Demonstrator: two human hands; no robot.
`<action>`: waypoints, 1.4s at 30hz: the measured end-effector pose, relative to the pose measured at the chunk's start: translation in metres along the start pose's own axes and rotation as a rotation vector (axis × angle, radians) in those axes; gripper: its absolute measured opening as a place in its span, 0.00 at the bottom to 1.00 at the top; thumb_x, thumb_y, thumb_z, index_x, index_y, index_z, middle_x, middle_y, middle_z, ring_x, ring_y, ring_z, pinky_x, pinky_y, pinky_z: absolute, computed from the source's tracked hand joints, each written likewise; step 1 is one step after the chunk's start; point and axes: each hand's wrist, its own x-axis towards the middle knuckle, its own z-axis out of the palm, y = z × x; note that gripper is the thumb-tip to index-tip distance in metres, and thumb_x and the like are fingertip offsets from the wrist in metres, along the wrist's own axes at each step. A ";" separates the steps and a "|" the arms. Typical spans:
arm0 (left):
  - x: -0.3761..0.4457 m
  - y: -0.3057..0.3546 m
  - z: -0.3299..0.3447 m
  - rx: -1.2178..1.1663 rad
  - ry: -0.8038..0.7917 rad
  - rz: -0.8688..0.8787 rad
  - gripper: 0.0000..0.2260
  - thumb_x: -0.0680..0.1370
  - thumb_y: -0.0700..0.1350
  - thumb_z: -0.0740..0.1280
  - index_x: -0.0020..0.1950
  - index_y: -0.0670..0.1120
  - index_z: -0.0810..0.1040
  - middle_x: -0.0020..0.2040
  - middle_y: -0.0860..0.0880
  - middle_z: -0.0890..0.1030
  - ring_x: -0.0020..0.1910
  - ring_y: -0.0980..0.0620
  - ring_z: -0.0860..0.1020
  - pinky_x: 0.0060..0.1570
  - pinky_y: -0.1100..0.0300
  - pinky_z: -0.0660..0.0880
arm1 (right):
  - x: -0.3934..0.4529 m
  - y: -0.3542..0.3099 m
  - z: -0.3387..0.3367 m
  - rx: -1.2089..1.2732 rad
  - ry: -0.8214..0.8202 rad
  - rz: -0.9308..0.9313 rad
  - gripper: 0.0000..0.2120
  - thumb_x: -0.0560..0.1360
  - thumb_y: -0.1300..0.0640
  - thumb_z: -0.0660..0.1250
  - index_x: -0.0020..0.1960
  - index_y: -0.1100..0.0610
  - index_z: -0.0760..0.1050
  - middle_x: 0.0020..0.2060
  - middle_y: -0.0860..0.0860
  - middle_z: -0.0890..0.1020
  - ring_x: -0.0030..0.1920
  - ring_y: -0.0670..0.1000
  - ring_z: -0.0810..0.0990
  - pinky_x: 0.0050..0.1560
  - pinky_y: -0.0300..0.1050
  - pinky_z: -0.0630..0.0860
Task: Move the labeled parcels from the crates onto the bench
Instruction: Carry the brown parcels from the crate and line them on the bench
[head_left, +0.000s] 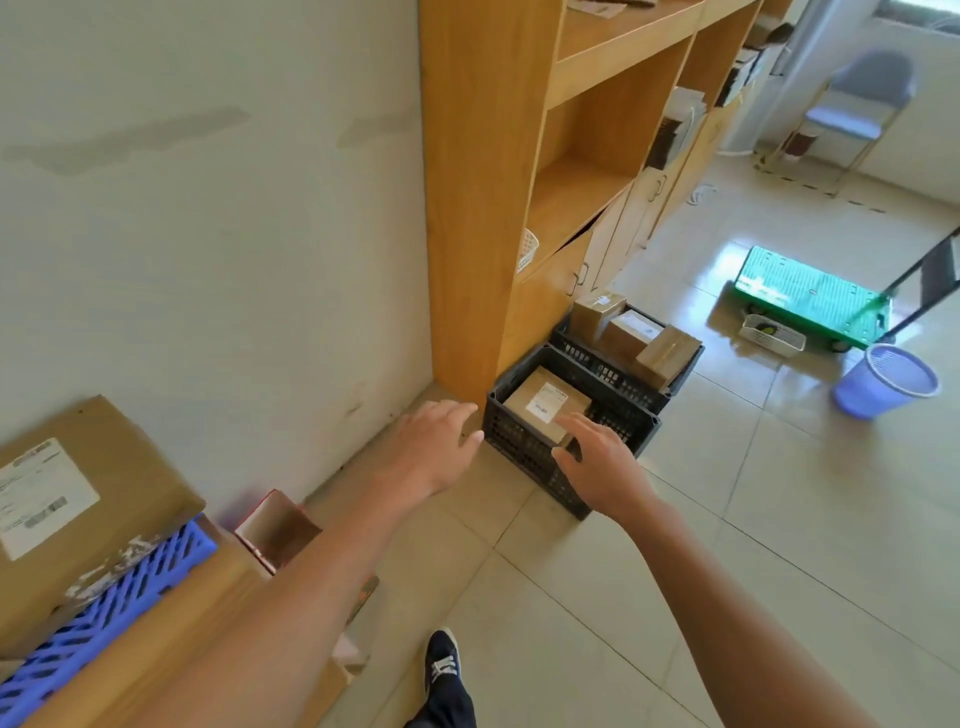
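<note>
Both hands, L (434, 447) & R (597, 462), fingers spread, holding nothing, above labeled parcel (545, 402) in near black crate (524, 457).

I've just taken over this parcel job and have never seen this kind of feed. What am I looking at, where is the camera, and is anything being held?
No machine here: a person's bare arms, filmed by one camera on their head, looking down. The left hand and right hand reach, fingers open, toward the near black crate holding one labeled parcel. Nothing is held. Behind it, the far crate holds three more boxes. At lower left, a large labeled box already lies on a blue slatted surface.
</note>
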 end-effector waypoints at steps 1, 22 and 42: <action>0.019 0.005 0.004 -0.006 -0.020 0.018 0.23 0.85 0.57 0.57 0.78 0.52 0.67 0.76 0.51 0.71 0.75 0.50 0.67 0.71 0.46 0.66 | 0.009 0.008 -0.003 0.018 -0.001 0.029 0.23 0.82 0.48 0.64 0.76 0.47 0.66 0.72 0.47 0.72 0.73 0.53 0.70 0.70 0.54 0.72; 0.282 0.184 0.078 0.100 -0.233 0.250 0.22 0.83 0.57 0.61 0.76 0.53 0.69 0.73 0.52 0.73 0.72 0.51 0.69 0.68 0.48 0.70 | 0.145 0.235 -0.086 0.254 0.076 0.326 0.26 0.81 0.51 0.66 0.77 0.49 0.65 0.73 0.48 0.72 0.72 0.53 0.71 0.68 0.51 0.73; 0.465 0.137 0.132 -0.010 -0.418 0.106 0.22 0.83 0.55 0.61 0.77 0.52 0.68 0.74 0.52 0.72 0.71 0.49 0.70 0.66 0.48 0.70 | 0.316 0.294 -0.055 0.383 -0.113 0.497 0.34 0.81 0.52 0.66 0.81 0.45 0.53 0.74 0.50 0.70 0.73 0.54 0.70 0.68 0.56 0.75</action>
